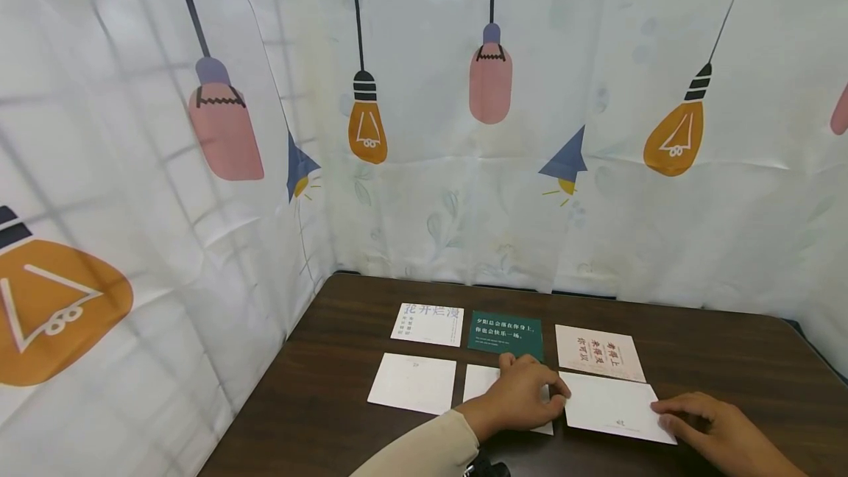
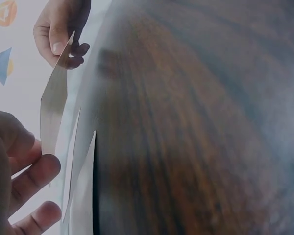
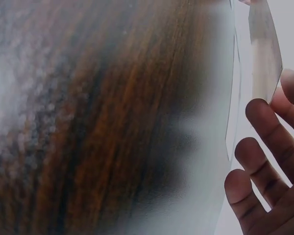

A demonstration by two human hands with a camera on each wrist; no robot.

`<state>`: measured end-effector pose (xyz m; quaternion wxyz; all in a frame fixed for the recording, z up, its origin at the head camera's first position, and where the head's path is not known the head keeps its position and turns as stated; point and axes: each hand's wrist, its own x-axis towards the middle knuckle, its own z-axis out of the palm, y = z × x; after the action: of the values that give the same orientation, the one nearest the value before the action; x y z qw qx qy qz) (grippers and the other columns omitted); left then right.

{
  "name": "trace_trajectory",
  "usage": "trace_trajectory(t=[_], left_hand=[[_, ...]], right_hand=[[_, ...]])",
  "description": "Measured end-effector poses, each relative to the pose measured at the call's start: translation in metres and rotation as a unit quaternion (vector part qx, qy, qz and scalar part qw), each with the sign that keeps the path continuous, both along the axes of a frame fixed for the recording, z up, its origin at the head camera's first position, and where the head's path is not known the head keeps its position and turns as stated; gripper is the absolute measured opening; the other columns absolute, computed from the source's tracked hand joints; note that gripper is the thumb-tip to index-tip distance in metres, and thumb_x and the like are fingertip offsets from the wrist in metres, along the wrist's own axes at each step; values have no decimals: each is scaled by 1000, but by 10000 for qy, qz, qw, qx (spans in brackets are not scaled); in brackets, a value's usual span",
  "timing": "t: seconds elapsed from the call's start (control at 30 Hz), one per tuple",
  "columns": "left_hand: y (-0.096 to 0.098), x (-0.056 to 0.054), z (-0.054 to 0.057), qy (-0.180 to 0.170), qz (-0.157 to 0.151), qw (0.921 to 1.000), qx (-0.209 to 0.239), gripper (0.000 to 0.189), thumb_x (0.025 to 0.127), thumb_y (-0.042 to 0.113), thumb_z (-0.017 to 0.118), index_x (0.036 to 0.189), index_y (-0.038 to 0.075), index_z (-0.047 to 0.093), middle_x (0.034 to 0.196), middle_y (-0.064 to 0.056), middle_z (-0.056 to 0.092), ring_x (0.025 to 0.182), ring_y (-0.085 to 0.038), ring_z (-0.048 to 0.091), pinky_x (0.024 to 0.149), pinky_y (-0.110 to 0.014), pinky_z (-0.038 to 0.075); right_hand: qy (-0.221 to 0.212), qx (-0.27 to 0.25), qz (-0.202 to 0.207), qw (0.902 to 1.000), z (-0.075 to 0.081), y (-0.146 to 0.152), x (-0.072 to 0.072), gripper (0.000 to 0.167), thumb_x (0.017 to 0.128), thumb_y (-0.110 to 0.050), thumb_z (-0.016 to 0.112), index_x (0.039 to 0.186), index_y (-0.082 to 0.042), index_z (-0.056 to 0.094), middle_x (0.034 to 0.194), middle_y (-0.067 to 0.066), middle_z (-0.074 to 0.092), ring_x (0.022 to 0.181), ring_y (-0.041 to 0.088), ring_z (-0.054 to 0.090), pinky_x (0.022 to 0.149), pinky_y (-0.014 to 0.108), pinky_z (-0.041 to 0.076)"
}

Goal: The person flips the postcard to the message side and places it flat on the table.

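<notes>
A white postcard (image 1: 612, 405) with a small print near its lower edge is held between both hands. My left hand (image 1: 526, 392) pinches its left edge, and my right hand (image 1: 705, 425) pinches the right edge between thumb and fingers. In the left wrist view the postcard (image 2: 54, 107) stands clear above the wooden surface. The right wrist view shows the held postcard (image 3: 264, 54) with the other right fingers spread below it. Under my left hand lies another white card (image 1: 478, 380), partly covered by the hand.
Behind the hands lie a pink card with red writing (image 1: 596, 352), a green card (image 1: 505, 333) and a white card with blue writing (image 1: 427, 324). A plain white card (image 1: 414, 383) lies left. The dark wooden table (image 1: 318, 389) meets a patterned curtain (image 1: 430, 205).
</notes>
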<state>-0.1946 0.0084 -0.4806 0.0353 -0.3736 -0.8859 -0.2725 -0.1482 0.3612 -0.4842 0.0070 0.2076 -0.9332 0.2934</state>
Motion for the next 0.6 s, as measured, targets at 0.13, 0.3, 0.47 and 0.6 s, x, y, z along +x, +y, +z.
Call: trace_trajectory(t=[0.13,0.3,0.47,0.6], left_hand=[[2,2,2,-49,45,9999,-158,11,95,37,72,102,33,79,90,34,63,100,5,44,84,-38,20],[4,3,2,24,106,9994,-327,15,89,39,80,103,34,77,86,34,60,95,7,43,85,-38,20],[5,3,0,114,80,9986,-500,21,86,41,83,105,35,76,86,33,59,95,6,43,84,-38,20],[6,3,0,152,91,9979,-616,24,85,43,83,106,36,75,86,34,58,94,5,42,83,-38,19]], right_hand=[[128,80,-37,9999,-1,-2,0,20,95,-26,75,114,-20,75,109,-13,67,96,-9,57,69,27,53],[133,105,-23,9999,-3,-4,-1,22,91,-27,79,111,-17,75,102,-16,65,91,-9,55,69,25,52],[-274,169,-19,9995,-3,-5,-2,29,91,-32,79,112,-13,73,100,-13,62,86,-6,53,69,26,52],[-511,152,71,9985,-5,-4,-4,32,91,-33,79,113,-12,71,97,-10,59,82,-3,50,68,26,50]])
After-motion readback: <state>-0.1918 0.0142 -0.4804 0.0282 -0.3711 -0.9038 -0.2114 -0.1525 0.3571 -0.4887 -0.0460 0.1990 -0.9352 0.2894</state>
